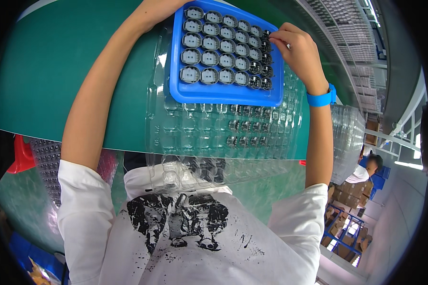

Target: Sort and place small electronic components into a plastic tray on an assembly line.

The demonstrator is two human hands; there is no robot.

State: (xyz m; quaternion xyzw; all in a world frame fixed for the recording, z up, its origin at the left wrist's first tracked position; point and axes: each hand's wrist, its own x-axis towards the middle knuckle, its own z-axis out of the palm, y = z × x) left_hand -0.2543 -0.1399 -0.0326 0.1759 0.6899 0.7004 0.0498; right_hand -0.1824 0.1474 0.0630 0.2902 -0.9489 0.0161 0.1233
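Observation:
A blue tray [227,98] holds rows of round grey housings [209,58], each with a pale insert. Along its right side sit small black parts [255,68], some in the nearer end of the neighbouring column too. My right hand [297,47] reaches over the tray's right rim. Its thumb and fingers are pinched together on a small black part [266,34] in the far right of the tray. At the tray's far left corner is my left hand [158,10], its fingers cut off by the upper edge of the picture.
Under the blue tray lies a clear plastic blister tray [188,126] with several black parts in its pockets, overhanging the near edge of the green table [38,90]. Stacked clear trays [345,137] stand at the right. Farther off are a person [361,173], cartons and a blue rack.

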